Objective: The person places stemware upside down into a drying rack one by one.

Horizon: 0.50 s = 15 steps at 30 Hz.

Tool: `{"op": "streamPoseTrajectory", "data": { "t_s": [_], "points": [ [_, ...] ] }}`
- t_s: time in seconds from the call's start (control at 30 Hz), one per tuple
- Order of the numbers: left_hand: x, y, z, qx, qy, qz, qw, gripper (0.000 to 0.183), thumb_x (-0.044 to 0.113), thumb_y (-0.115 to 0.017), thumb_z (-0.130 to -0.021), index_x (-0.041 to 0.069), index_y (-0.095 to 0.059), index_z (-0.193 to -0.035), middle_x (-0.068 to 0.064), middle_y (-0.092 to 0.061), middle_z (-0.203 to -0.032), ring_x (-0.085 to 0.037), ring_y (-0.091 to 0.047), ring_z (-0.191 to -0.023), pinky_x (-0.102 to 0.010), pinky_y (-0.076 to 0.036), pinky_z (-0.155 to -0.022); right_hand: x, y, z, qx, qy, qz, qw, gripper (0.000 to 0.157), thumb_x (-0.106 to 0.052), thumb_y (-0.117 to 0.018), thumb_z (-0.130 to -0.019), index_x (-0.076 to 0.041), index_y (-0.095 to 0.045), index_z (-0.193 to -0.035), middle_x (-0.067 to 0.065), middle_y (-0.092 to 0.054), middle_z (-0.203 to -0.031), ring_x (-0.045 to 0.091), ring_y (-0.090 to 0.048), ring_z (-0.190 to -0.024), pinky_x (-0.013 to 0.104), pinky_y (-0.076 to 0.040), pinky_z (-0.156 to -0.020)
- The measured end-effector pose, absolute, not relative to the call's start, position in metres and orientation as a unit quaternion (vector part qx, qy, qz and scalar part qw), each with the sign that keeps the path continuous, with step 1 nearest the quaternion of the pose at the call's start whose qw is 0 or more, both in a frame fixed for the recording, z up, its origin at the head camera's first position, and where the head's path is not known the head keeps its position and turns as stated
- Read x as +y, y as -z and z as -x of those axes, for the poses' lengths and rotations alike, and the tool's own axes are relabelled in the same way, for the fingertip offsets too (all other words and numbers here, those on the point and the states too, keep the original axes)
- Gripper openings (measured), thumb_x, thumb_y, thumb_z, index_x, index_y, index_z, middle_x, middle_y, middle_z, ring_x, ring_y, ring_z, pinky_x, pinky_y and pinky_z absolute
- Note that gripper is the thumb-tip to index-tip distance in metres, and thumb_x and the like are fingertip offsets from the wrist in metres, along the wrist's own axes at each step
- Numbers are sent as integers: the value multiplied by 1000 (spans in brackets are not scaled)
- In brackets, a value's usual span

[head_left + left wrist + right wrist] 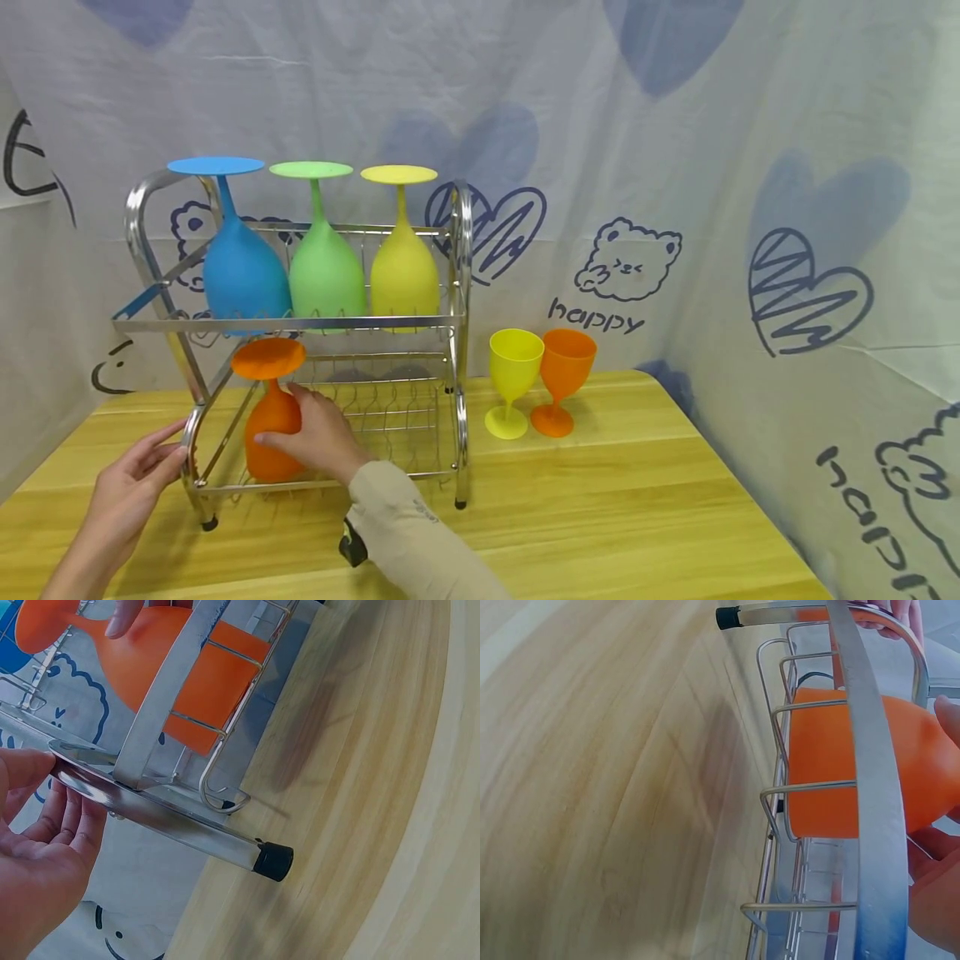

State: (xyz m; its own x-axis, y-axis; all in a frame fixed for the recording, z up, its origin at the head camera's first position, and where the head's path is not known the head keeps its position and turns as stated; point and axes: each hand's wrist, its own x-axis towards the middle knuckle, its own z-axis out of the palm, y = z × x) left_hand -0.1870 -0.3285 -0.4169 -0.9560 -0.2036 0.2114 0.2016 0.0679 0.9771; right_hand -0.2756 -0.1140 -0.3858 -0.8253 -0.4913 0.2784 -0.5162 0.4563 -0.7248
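An orange goblet (272,460) stands upside down on the left of the lower tier of a two-tier metal rack (337,322). My right hand (324,433) grips its bowl, thumb in front and fingers at the right side. In the right wrist view the goblet's rim (810,765) lies against the wires of the lower tier, behind the front bar. My left hand (135,483) holds the rack's front left leg, and the left wrist view shows thumb and fingers pinching the curved metal tube (135,806).
Upside down on the upper tier are a blue goblet (243,271), a green goblet (326,271) and a yellow goblet (405,275). Right of the rack, a yellow goblet (516,367) and another orange goblet (567,367) stand upright on the wooden table (600,517). A printed curtain (675,167) hangs behind.
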Motion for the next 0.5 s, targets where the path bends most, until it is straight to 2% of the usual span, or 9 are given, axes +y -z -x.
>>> {"op": "streamPoseTrajectory", "data": {
  "t_s": [0.13, 0.3, 0.5],
  "points": [
    [-328, 417, 187, -719, 680, -2, 145, 33, 12, -57, -98, 40, -60, -117, 16, -64, -87, 2, -61, -79, -10, -50, -67, -110, 384, 274, -845, -446, -294, 9, 72, -36, -76, -84, -15, -43, -145, -5, -59, -123, 5, -58, -99, 16, -49, -79],
    [-330, 417, 187, -728, 670, -7, 144, 34, 14, -58, -98, 40, -59, -120, 17, -64, -88, 3, -62, -79, -10, -50, -67, -99, 377, 271, -849, -443, -288, 28, 73, -37, -75, -85, -13, -43, -145, -3, -51, -139, 13, -50, -121, 28, -47, -95],
    [-331, 418, 188, -741, 654, -11, 150, 36, 13, -58, -98, 39, -60, -123, 17, -64, -88, 3, -61, -78, -9, -50, -67, -76, 361, 262, -862, -416, -287, 43, 71, -35, -72, -88, -12, -40, -147, 1, -46, -143, 17, -46, -127, 34, -45, -100]
  ]
}}
